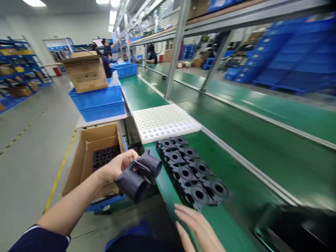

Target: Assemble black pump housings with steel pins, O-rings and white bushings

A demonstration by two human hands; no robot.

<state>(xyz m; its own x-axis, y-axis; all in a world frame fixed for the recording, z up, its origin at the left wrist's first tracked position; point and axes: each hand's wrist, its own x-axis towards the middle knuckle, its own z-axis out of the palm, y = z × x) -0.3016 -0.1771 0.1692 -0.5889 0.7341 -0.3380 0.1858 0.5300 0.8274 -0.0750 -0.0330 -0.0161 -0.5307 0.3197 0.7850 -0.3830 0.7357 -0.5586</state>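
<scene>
A black part with two joined cylinders (133, 182) is in my left hand (123, 163), held over the gap between the cardboard box and the bench. My right hand (195, 225) has its fingers apart and nothing in it, near the front end of the black parts (185, 173) lined up in two rows on the green bench. Beyond those rows lies a white board (164, 120) with many round holes. The open cardboard box (76, 171) at the left holds more black parts (103, 157).
Blue bins (98, 105) with a cardboard carton (88, 73) on top stand beyond the box. A metal post (177, 52) rises from the bench. A blurred black object (301, 227) lies at the lower right. Other people (107, 52) are far off.
</scene>
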